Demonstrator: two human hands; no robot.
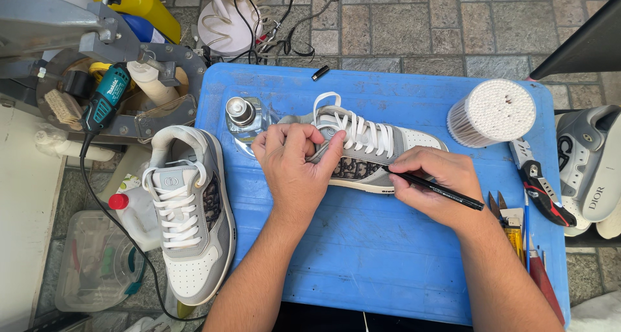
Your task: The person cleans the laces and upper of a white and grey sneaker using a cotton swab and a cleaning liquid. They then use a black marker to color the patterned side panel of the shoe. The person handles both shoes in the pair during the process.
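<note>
Second grey-white sneaker (189,219) left of the hands, hanging off the blue table (362,267). Clear glass bottle (244,120) just above the left one. Tub of cotton swabs (493,112) up right. Red-black utility knife (542,191) and pliers (511,223) right. Teal rotary tool (105,99) far left.

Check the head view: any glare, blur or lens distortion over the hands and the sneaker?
Head view: soft, even daylight; only faint shadows under the left hand and right hand. Both are sharp, as are the grey-and-white laced sneaker and thin black pen. Small glare on the clear glass bottle. Wide-angle bowing shows along the blue plastic table edges.
</note>
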